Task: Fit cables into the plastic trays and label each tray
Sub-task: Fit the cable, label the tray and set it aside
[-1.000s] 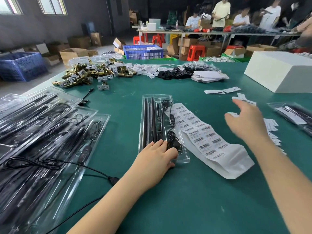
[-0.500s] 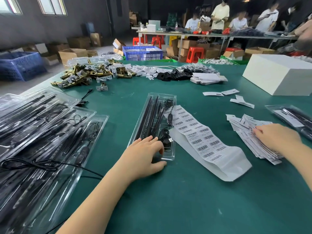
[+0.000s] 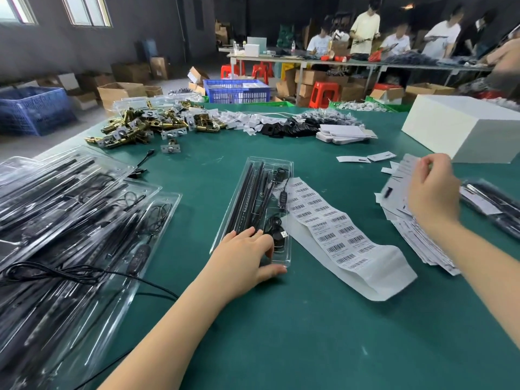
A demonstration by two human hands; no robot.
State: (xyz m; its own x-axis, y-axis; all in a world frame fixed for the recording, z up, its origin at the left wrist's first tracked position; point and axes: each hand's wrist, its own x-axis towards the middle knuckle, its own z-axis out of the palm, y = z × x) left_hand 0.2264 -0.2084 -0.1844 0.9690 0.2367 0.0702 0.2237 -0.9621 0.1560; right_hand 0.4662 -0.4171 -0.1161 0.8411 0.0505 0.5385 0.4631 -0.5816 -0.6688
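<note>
A clear plastic tray [image 3: 257,192] lies on the green table in front of me, holding black rods and a coiled black cable [image 3: 277,236]. My left hand [image 3: 243,258] rests on the tray's near end, fingers over the rods and thumb along its near edge. A long white strip of barcode labels [image 3: 332,235] lies just right of the tray. My right hand [image 3: 432,192] is raised over a stack of white printed cards [image 3: 419,235] and pinches one card [image 3: 405,178] lifted off it.
Several filled clear trays [image 3: 70,220] are stacked at the left, with a loose black cable [image 3: 84,273] across them. A bagged tray [image 3: 495,206] lies at the far right. A white box [image 3: 464,128], brass hardware [image 3: 146,128] and small packets sit farther back. People work at a far table.
My right hand went from the table down to the card stack, then rose with a card pinched in it. The tray has turned under my left hand, its near end swinging left.
</note>
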